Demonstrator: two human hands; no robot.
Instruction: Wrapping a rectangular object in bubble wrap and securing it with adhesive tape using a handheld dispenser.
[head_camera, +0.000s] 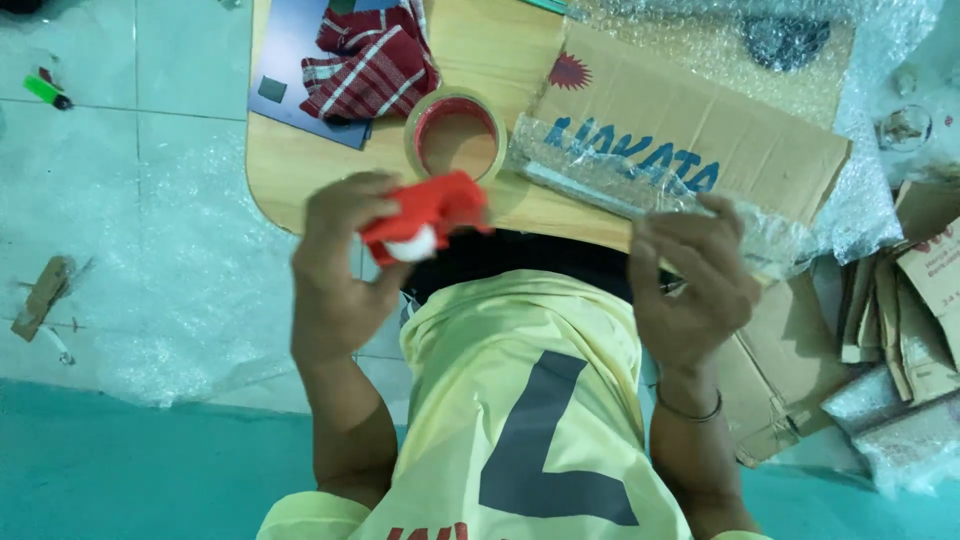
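From the head view, your left hand (335, 270) gripped a red tape dispenser (428, 217) just in front of the tape roll (456, 133) on the counter (290, 170), while your right hand (690, 280) clasped a bubble-wrapped bundle (640, 180) against the cardboard (700, 130)

Sat on the table (300, 170): a tape roll (455, 135) mid-edge, a cloth (370, 60) behind it to the left, cardboard (700, 130) to its right. Lay across the cardboard: a wrapped bundle (620, 180). Lay on the floor far left: a lighter (47, 92).
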